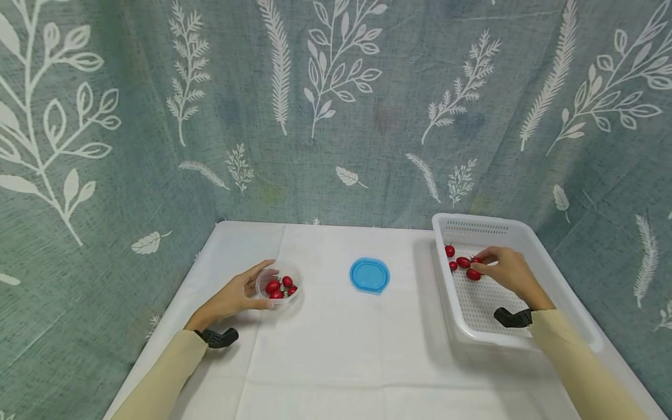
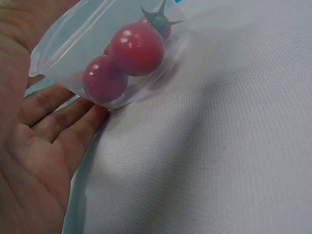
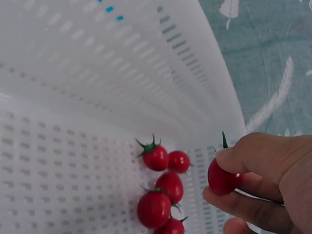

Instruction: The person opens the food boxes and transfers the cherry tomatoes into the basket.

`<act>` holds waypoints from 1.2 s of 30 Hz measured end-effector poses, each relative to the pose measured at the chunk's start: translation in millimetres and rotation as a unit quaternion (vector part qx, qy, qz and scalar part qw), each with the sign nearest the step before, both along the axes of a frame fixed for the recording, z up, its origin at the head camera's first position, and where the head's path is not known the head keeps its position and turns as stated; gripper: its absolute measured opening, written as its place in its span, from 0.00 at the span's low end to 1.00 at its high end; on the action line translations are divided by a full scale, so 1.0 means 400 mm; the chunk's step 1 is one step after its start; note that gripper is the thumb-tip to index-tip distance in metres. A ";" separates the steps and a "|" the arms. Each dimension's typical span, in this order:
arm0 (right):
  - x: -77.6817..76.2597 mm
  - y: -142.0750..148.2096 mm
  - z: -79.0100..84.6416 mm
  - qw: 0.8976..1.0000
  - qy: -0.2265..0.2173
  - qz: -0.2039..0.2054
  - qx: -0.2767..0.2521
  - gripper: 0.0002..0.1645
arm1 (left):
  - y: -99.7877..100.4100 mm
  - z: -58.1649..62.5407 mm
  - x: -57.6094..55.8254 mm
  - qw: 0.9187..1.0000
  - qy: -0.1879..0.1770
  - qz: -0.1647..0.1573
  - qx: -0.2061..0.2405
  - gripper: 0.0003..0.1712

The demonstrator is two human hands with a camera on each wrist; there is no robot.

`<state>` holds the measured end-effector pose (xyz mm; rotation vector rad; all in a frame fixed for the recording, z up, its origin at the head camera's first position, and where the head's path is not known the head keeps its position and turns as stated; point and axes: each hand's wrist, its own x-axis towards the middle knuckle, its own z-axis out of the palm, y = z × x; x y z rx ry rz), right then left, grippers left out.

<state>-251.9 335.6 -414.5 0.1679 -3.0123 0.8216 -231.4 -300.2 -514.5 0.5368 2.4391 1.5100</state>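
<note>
My left hand (image 1: 234, 294) holds a clear plastic bowl (image 1: 299, 282) from its left side, thumb at the front and fingers round the back. Several red cherry tomatoes (image 2: 136, 49) lie in this bowl, one with a green stem on top. Over in the white perforated basket (image 1: 455, 314), my right hand (image 1: 511, 271) pinches a cherry tomato (image 3: 222, 178) between thumb and fingers. More cherry tomatoes (image 3: 154, 208) sit in a cluster on the basket floor beside that hand.
A small blue lid (image 1: 370, 275) lies on the white tablecloth (image 1: 336, 350) between the bowl and the basket. Green curtains (image 1: 367, 146) with white leaf prints stand behind the table and at both sides. The basket's raised walls surround the right hand.
</note>
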 end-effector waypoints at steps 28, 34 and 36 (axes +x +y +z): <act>0.002 0.057 -0.017 0.996 -0.086 -0.020 0.027 0.23 | 0.003 0.004 -0.007 1.000 0.000 0.005 -0.015 0.64; -0.008 0.038 -0.009 0.998 -0.065 -0.015 0.013 0.22 | 0.002 0.005 -0.001 1.000 -0.004 0.005 -0.018 0.63; -0.011 0.025 -0.001 0.999 -0.053 -0.005 0.008 0.23 | 0.001 0.005 -0.001 1.000 -0.007 0.005 -0.016 0.63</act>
